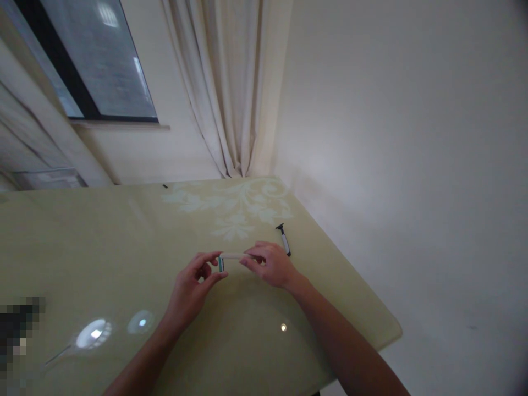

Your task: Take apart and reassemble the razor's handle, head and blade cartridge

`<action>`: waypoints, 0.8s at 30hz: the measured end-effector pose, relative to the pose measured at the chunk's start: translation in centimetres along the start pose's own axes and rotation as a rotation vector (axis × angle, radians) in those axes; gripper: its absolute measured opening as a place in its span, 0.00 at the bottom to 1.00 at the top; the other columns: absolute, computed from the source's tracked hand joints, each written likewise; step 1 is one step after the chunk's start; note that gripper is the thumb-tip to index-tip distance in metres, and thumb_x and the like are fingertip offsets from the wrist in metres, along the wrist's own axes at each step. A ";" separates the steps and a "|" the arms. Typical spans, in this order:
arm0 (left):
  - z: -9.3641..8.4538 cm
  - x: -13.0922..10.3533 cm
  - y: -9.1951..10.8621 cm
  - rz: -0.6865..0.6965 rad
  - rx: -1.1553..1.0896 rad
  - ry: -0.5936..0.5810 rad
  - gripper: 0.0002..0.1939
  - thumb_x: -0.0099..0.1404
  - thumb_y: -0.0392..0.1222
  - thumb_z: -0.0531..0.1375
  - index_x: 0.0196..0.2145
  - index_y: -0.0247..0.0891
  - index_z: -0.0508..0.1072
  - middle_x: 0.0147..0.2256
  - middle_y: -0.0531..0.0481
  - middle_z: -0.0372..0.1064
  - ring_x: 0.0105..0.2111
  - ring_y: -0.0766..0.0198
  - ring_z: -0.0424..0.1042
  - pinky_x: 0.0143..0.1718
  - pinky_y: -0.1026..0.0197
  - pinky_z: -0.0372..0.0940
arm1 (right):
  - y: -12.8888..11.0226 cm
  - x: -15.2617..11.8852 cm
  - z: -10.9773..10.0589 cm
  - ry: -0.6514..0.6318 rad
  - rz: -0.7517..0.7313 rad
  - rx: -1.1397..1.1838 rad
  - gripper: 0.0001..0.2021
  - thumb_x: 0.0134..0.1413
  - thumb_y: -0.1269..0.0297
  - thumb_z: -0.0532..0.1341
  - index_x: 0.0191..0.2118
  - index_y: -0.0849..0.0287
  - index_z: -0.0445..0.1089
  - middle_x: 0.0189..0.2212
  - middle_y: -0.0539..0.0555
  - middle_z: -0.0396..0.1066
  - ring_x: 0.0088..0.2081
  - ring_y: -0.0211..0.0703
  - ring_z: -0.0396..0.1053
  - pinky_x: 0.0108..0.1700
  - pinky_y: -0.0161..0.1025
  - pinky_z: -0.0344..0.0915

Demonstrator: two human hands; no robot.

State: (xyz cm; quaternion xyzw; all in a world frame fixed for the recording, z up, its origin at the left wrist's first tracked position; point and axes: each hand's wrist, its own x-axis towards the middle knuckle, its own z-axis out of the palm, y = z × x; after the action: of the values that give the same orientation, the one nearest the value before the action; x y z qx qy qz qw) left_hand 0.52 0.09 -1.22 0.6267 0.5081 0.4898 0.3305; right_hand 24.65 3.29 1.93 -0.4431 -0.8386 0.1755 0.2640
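Note:
A razor with a pale handle (233, 256) is held level above the table, between my two hands. My left hand (193, 280) pinches its head (221, 264), which shows teal and dark edges, between thumb and fingers. At the other end, the thumb and fingers of my right hand (270, 264) close on the handle and hide its tip. Just beyond my right hand, a second razor (284, 242) with a black head and a grey-and-black handle lies on the table.
The glossy yellow-green table (103, 247) has a white floral pattern and light reflections. A small dark piece (165, 186) lies by its far edge. A wall (391, 165) borders the right side; curtains (231, 82) and a window (107, 60) are behind. The lower left is pixelated.

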 end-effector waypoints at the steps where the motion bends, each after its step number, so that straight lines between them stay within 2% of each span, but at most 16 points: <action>1: 0.0 0.0 0.0 0.001 -0.001 -0.001 0.21 0.58 0.49 0.71 0.50 0.45 0.81 0.34 0.54 0.71 0.26 0.66 0.65 0.30 0.63 0.64 | -0.1 0.0 0.0 -0.016 -0.010 0.012 0.14 0.69 0.53 0.64 0.40 0.56 0.83 0.28 0.50 0.71 0.30 0.37 0.66 0.35 0.35 0.55; 6: 0.1 0.0 -0.2 0.006 0.001 -0.003 0.20 0.58 0.48 0.71 0.49 0.44 0.81 0.35 0.53 0.72 0.26 0.66 0.65 0.30 0.63 0.64 | -0.2 0.0 0.0 0.006 0.027 -0.010 0.13 0.68 0.55 0.64 0.38 0.57 0.82 0.27 0.50 0.71 0.30 0.38 0.65 0.35 0.35 0.55; 11: 0.0 -0.1 -0.4 0.005 0.004 -0.008 0.21 0.59 0.48 0.71 0.50 0.45 0.81 0.34 0.54 0.71 0.27 0.67 0.65 0.31 0.63 0.63 | -0.2 -0.1 0.1 -0.022 -0.026 0.017 0.13 0.68 0.54 0.65 0.39 0.57 0.82 0.28 0.49 0.71 0.30 0.37 0.65 0.35 0.34 0.54; 16: -0.1 0.0 -0.6 0.000 0.006 -0.003 0.21 0.59 0.49 0.71 0.50 0.44 0.81 0.36 0.54 0.71 0.27 0.67 0.65 0.31 0.63 0.63 | 0.0 -0.1 0.0 0.002 0.031 -0.017 0.13 0.68 0.55 0.64 0.39 0.58 0.82 0.28 0.50 0.71 0.30 0.37 0.65 0.35 0.35 0.54; 21: -0.2 0.2 -0.5 -0.024 -0.007 0.018 0.21 0.59 0.50 0.71 0.49 0.44 0.81 0.35 0.54 0.70 0.26 0.67 0.64 0.29 0.63 0.62 | 0.1 -0.2 0.0 -0.067 -0.042 0.004 0.15 0.68 0.52 0.64 0.40 0.56 0.83 0.29 0.50 0.71 0.31 0.38 0.65 0.35 0.35 0.55; 24: -0.2 0.2 -0.4 -0.022 -0.002 0.029 0.22 0.58 0.51 0.71 0.49 0.44 0.80 0.35 0.54 0.70 0.25 0.67 0.64 0.29 0.63 0.62 | 0.2 -0.1 -0.1 -0.045 -0.006 -0.048 0.13 0.67 0.53 0.64 0.40 0.56 0.83 0.29 0.50 0.71 0.31 0.38 0.65 0.35 0.35 0.54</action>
State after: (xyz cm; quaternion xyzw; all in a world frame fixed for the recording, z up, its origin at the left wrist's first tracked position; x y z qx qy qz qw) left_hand 0.21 0.41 -1.46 0.6138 0.5192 0.4954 0.3290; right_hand 24.93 3.30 1.84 -0.4427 -0.8495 0.1646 0.2350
